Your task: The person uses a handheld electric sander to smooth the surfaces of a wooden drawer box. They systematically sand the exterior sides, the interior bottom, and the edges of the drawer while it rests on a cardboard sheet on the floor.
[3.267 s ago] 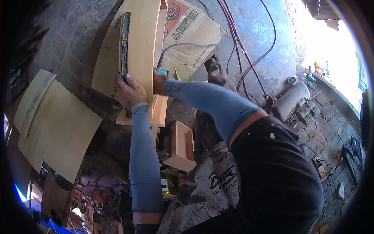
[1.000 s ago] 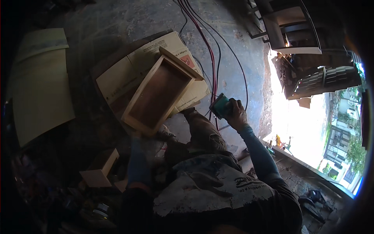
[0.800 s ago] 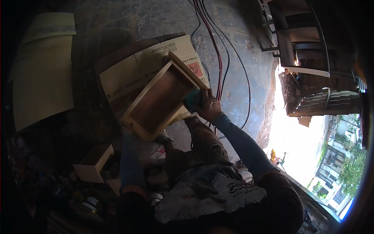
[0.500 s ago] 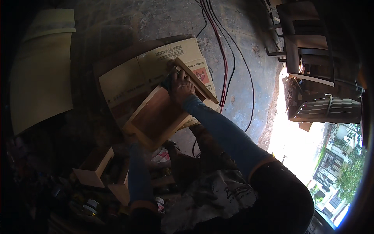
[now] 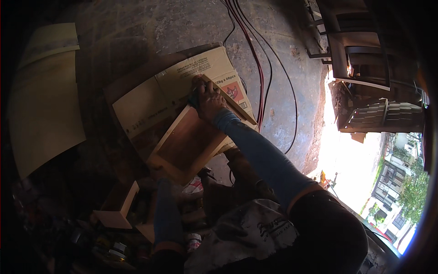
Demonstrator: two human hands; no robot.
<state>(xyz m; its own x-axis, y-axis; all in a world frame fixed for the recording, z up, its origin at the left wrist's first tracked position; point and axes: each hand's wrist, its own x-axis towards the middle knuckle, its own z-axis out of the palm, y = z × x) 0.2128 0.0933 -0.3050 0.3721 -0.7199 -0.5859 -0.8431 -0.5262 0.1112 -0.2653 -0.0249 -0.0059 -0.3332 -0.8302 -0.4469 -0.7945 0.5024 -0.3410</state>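
Note:
A wooden drawer [image 5: 188, 139] lies tilted across a flattened cardboard box, its longer front board [image 5: 237, 106] toward the upper right. My right hand [image 5: 212, 103] is closed over a dark green cloth-like pad [image 5: 195, 98], pressed at the drawer's far corner beside the front board. The fingers hide most of the pad, so its exact kind cannot be made out. In deep shade, my left hand [image 5: 158, 173] grips the drawer's near left corner; its fingers are mostly hidden. Both forearms wear blue sleeves.
The printed cardboard [image 5: 141, 102] covers the floor beneath the drawer. Red and black cables [image 5: 261, 68] run along the floor to its right. Pale boards [image 5: 48, 100] stand at left. Small wooden box pieces [image 5: 116, 214] lie lower left. Dark furniture [image 5: 360, 55] stands upper right.
My right hand and the pad have shifted slightly left along the drawer's far corner. The view has turned a little; the drawer stays nearly where it was, with my left hand on it.

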